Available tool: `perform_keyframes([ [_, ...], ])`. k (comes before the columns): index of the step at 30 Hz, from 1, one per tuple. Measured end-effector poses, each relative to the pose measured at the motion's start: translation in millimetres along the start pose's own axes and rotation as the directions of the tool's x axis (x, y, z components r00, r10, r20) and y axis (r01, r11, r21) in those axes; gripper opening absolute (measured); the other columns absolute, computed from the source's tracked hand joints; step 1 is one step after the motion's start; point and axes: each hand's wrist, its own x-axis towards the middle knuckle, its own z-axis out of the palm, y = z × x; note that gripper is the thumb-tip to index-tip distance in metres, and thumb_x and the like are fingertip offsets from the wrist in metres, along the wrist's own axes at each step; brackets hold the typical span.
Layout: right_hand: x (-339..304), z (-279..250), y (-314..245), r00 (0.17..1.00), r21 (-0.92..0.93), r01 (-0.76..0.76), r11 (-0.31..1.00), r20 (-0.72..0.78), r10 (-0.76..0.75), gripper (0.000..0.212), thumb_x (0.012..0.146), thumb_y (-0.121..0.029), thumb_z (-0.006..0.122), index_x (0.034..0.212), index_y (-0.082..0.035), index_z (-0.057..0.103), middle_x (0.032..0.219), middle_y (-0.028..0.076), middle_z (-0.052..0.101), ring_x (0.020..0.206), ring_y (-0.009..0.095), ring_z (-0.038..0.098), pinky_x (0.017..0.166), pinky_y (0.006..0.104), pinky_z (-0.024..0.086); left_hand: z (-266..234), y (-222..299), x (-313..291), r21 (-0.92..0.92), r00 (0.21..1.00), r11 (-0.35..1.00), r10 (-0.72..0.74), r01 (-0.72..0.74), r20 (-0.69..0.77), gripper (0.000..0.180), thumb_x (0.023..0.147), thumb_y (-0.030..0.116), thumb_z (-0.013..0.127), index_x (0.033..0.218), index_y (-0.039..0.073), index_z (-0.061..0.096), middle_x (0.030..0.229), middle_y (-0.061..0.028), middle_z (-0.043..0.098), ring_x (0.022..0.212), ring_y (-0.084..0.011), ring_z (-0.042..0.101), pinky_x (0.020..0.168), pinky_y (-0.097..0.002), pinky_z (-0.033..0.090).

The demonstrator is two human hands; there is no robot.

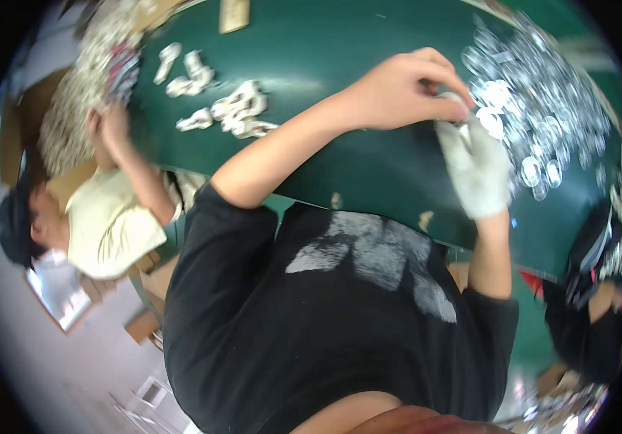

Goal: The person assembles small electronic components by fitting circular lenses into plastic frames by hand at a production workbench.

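My bare left hand (414, 88) reaches across the green table (354, 43), thumb and forefinger curled into a pinch. Those fingertips meet the fingers of my right hand (476, 163), which wears a white glove. The glove's fingers look closed, though blurred. A small pale thing may sit between the two hands; what it is I cannot make out. Just beyond the glove spreads a heap of shiny, clear round pieces (542, 108). Left of my forearm lie several off-white looped pieces (240, 107), apart from both hands.
At the left a person in a pale yellow shirt (112, 217) works beside a large heap of off-white pieces (72, 126). A tan block (234, 14) lies at the far edge. Another person in dark clothing (589, 333) is at the right. Cardboard boxes (155, 282) stand behind me.
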Motion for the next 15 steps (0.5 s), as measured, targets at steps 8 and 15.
perform_keyframes([
  [8,-8.3,-5.0,12.3,0.922,0.464,0.201,0.863,-0.388,-0.007,0.028,0.104,-0.011,0.055,0.126,0.006,0.062,0.093,0.01,0.07,0.07,0.009,0.058,0.065,0.0232,0.047,-123.4,-71.5,102.8,-0.659,0.877,0.741,-0.228,-0.126,-0.423,0.063,0.102,0.011,0.059,0.155,-0.002,0.027,0.146,-0.0207,0.052,0.118,-0.0286,0.064,0.09,-0.036,0.056],
  [15,-8.0,4.5,13.6,0.953,0.476,0.179,0.861,-0.301,-0.032,0.023,0.104,-0.008,0.056,0.12,0.005,0.065,0.087,0.007,0.069,0.061,0.005,0.048,0.056,0.0207,0.039,-203.7,-45.6,-13.8,0.345,0.63,0.881,0.071,0.324,-0.773,0.03,0.094,0.002,0.054,0.119,0.0,0.07,0.1,-0.0173,0.074,0.094,-0.0265,0.072,0.083,-0.0368,0.058],
])
